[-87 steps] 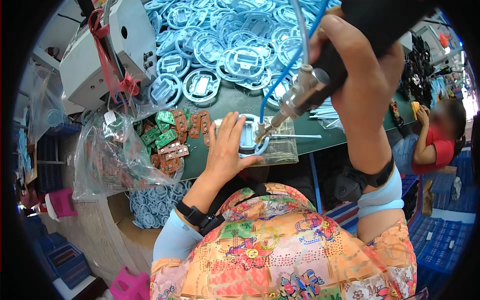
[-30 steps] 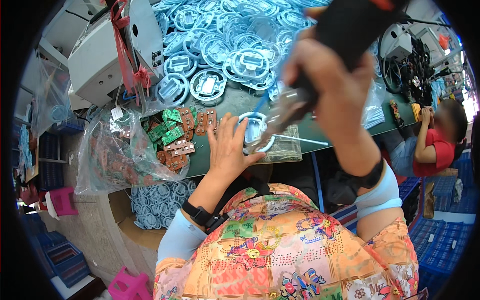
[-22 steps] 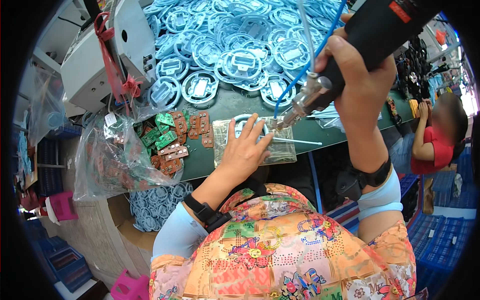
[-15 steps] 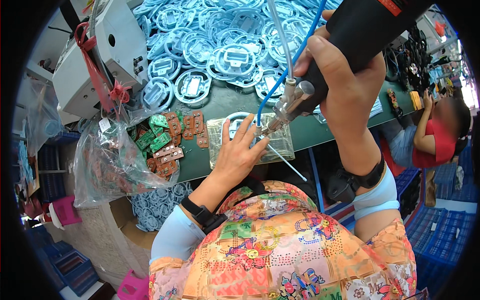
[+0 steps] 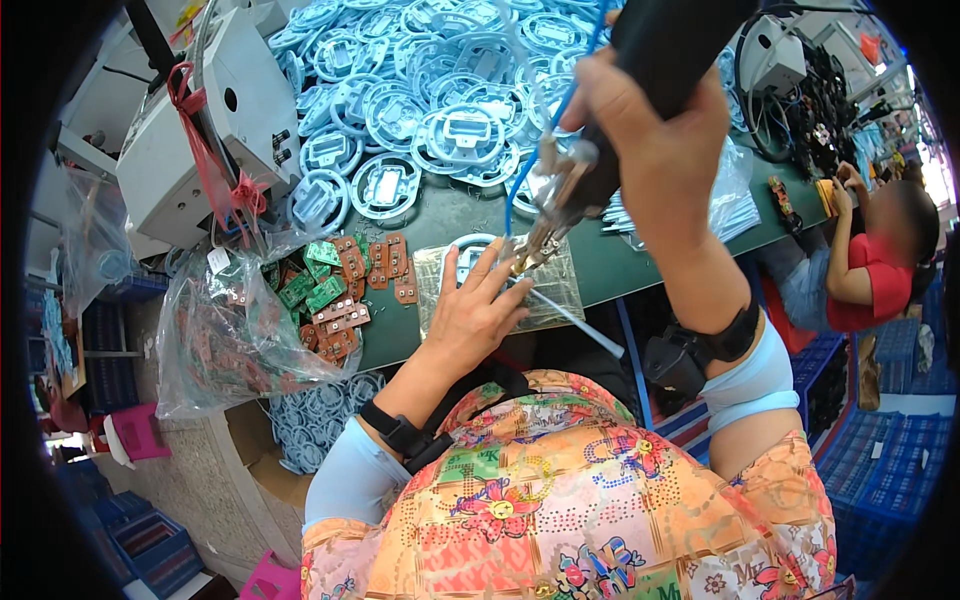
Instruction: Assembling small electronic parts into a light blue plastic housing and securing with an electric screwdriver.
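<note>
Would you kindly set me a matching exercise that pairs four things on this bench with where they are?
Things:
1. Screwdriver
2. Blue rings
3. Circuit boards
4. Grey machine

Places:
A. Heaped at the bench's far side
B. At the bench's left end, tied with red cord
C. In the right hand
D. Spilling from a clear bag, left of the left hand

Pairs: 1-C, 2-A, 3-D, 4-B
</note>
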`<move>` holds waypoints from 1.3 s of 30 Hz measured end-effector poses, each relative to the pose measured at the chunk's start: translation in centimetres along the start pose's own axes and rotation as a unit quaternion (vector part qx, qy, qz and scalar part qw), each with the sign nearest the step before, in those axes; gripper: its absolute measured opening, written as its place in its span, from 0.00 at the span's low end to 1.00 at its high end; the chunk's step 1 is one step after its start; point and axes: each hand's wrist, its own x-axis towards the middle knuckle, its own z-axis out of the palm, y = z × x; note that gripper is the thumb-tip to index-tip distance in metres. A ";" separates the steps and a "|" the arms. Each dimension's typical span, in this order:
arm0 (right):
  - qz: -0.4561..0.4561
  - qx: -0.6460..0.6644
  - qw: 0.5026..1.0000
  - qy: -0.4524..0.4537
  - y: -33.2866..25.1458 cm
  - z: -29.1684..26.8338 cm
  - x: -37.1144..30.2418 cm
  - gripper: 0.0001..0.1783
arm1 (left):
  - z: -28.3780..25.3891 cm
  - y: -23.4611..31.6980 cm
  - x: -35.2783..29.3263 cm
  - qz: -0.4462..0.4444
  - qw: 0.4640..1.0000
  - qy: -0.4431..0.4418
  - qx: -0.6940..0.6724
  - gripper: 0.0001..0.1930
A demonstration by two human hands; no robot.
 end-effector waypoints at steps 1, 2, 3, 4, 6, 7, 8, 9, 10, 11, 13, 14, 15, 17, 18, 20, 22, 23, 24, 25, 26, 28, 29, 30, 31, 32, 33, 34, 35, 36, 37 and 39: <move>-0.005 0.007 0.999 0.033 0.0 0.1 0.6 0.14 | -0.3 0.1 0.1 0.000 1.000 0.025 -0.006 0.20; -0.011 0.015 0.998 0.065 -0.3 0.3 1.0 0.15 | -0.4 0.2 0.2 0.000 0.999 0.051 -0.012 0.19; -0.012 0.015 0.998 0.065 -0.8 0.5 1.3 0.15 | -0.4 0.0 0.4 0.001 0.999 0.052 -0.011 0.19; -0.005 0.005 0.998 0.060 -1.4 0.8 1.4 0.15 | -0.3 -0.2 0.6 -0.017 0.996 0.084 -0.029 0.19; 0.000 -0.005 0.998 0.055 -1.8 1.1 1.7 0.14 | -0.3 -0.4 1.5 -0.033 0.991 0.117 -0.046 0.18; 0.013 -0.016 0.998 0.067 -1.9 1.1 1.9 0.14 | -0.4 -0.4 2.3 -0.050 0.989 0.122 -0.059 0.17; 0.027 -0.028 0.996 0.079 -2.0 1.2 2.0 0.14 | -0.5 -0.3 3.1 -0.067 0.987 0.127 -0.072 0.17; 0.026 -0.026 0.996 0.078 -2.0 1.4 2.0 0.14 | -0.5 -0.2 3.7 -0.068 0.983 0.146 -0.084 0.16; 0.015 -0.006 0.997 0.076 -2.1 1.6 1.9 0.15 | -0.6 -0.2 4.0 -0.068 0.983 0.147 -0.082 0.16; 0.004 0.015 0.997 0.074 -2.1 1.8 1.8 0.15 | -0.7 -0.2 4.2 -0.083 0.985 0.134 -0.075 0.15; 0.009 0.007 0.997 0.074 -1.6 2.2 1.7 0.15 | -0.5 -0.3 4.5 -0.097 0.985 0.120 -0.071 0.14; 0.014 0.000 0.997 0.074 -1.5 2.4 1.7 0.16 | -0.4 -0.4 4.6 -0.091 0.984 0.138 -0.067 0.13; 0.023 -0.014 0.998 0.062 -1.6 2.3 1.6 0.17 | -0.3 -0.4 4.8 -0.084 0.982 0.155 -0.065 0.13; 0.017 0.009 0.997 0.073 -1.7 2.4 1.4 0.17 | -0.5 -0.9 4.9 -0.067 0.985 0.154 -0.048 0.12; 0.011 0.034 0.996 0.083 -1.7 2.5 1.4 0.17 | -0.8 -1.5 4.8 -0.053 0.986 0.154 -0.029 0.12; 0.002 0.039 0.996 0.085 -1.2 2.0 1.6 0.17 | -2.6 -3.5 4.4 -0.091 0.980 0.176 0.014 0.09; -0.006 0.046 0.995 0.083 -0.2 1.3 1.7 0.17 | -3.3 -7.7 2.5 -0.167 0.967 0.193 0.006 0.07; -0.037 0.025 0.997 0.057 0.6 0.5 1.7 0.14 | -4.2 -8.4 1.9 -0.179 0.962 0.207 0.013 0.07; -0.069 0.004 0.997 0.031 1.0 -0.1 1.7 0.11 | -4.9 -8.6 1.7 -0.191 0.956 0.221 0.020 0.07; -0.055 -0.037 0.997 0.043 1.1 -0.4 1.6 0.11 | -5.1 -8.5 1.4 -0.191 0.956 0.220 0.021 0.07; -0.054 -0.035 0.997 0.043 1.4 -0.8 1.5 0.11 | -5.1 -8.2 1.1 -0.225 0.952 0.205 -0.015 0.08; -0.065 -0.064 0.994 0.063 2.0 -1.3 1.4 0.12 | -5.4 -7.5 0.1 -0.263 0.945 0.190 -0.045 0.08; -0.071 -0.067 0.993 0.071 2.0 -1.4 1.3 0.12 | -5.2 -7.0 -0.3 -0.248 0.954 0.155 -0.069 0.10; -0.054 -0.090 0.992 0.073 2.2 -1.9 1.0 0.15 | -5.0 -6.5 -0.7 -0.236 0.960 0.120 -0.094 0.11; -0.064 -0.102 0.990 0.072 2.8 -2.5 0.6 0.18 | -5.1 -5.6 -0.8 -0.232 0.960 0.087 -0.130 0.15; -0.075 -0.115 0.988 0.071 3.4 -3.1 0.2 0.22 | -4.9 -5.1 -1.0 -0.243 0.958 0.043 -0.146 0.22; -0.074 -0.112 0.989 0.068 3.8 -3.4 -0.2 0.22 | -5.1 -4.3 -0.9 -0.231 0.962 0.013 -0.143 0.27; -0.108 -0.140 0.981 0.074 4.2 -3.8 -0.8 0.23 | -5.2 -3.7 -0.5 -0.218 0.966 -0.019 -0.142 0.32; -0.143 -0.168 0.972 0.079 4.4 -4.2 -1.5 0.25 | -5.1 -3.2 -0.1 -0.219 0.965 -0.018 -0.142 0.32; -0.142 -0.168 0.972 0.078 4.7 -4.8 -2.3 0.25 | -5.0 -2.9 0.3 -0.208 0.968 -0.049 -0.128 0.35; -0.153 -0.228 0.960 0.064 4.8 -5.4 -3.2 0.26 | -5.0 -2.7 0.5 -0.197 0.971 -0.080 -0.113 0.39; -0.188 -0.337 0.922 0.029 4.9 -6.9 -5.0 0.24 | -5.3 -2.6 1.2 -0.215 0.964 -0.117 -0.106 0.39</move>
